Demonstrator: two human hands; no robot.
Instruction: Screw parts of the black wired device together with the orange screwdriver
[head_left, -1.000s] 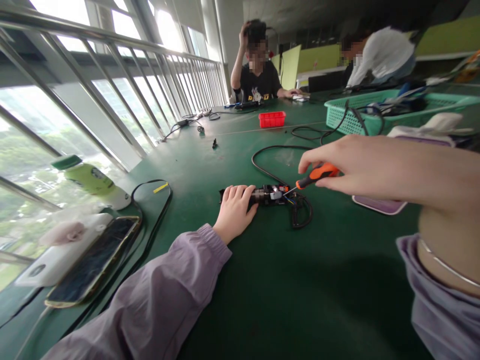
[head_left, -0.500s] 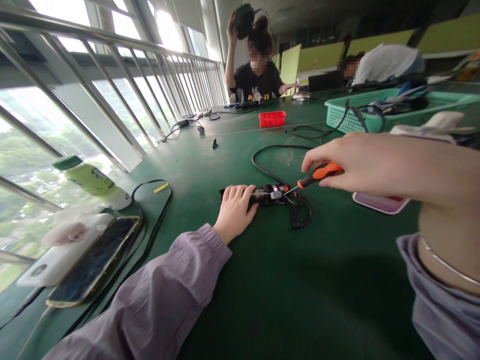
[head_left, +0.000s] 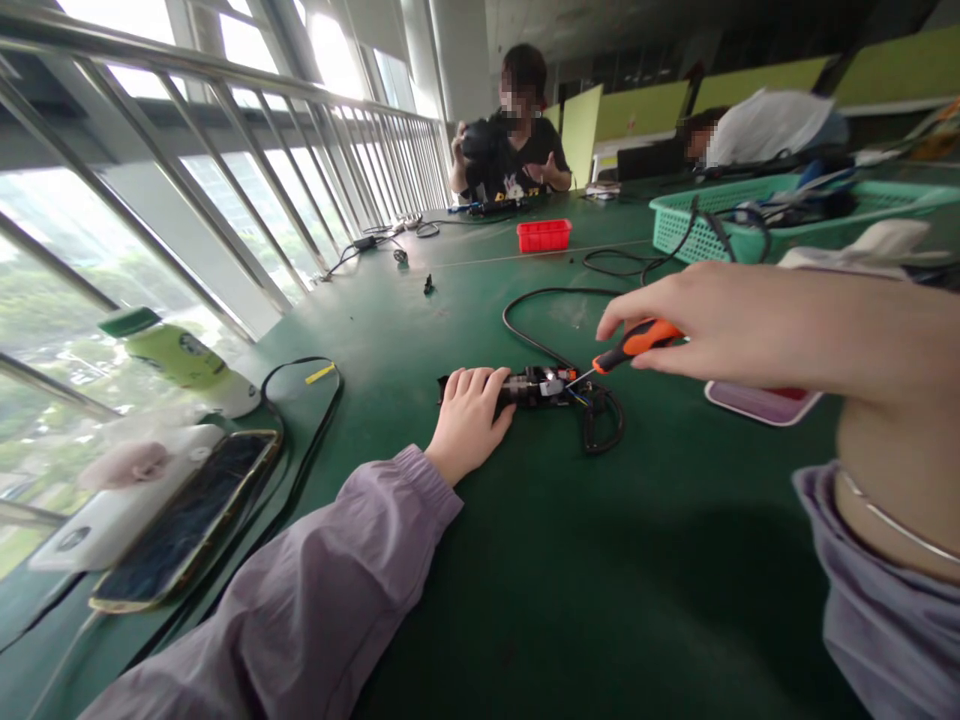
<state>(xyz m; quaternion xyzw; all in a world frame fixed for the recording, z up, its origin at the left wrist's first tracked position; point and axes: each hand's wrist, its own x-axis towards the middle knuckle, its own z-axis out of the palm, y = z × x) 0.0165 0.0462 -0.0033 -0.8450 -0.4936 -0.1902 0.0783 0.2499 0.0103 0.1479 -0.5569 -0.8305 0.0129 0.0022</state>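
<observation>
Because the black device lies on the desk, the left hand curls over one end, maybe to steady it, while the right hand pinches the screwdriver, its tip at the wired part. The green basket contains cables and blue items; what the red box contains, I cannot tell

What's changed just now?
Across the green table, the black-shirted person has lowered a rounded black object from head height to the chest and raised the other hand. Your left hand stays on the black cylindrical device, your right hand on the orange-and-black screwdriver.
</observation>
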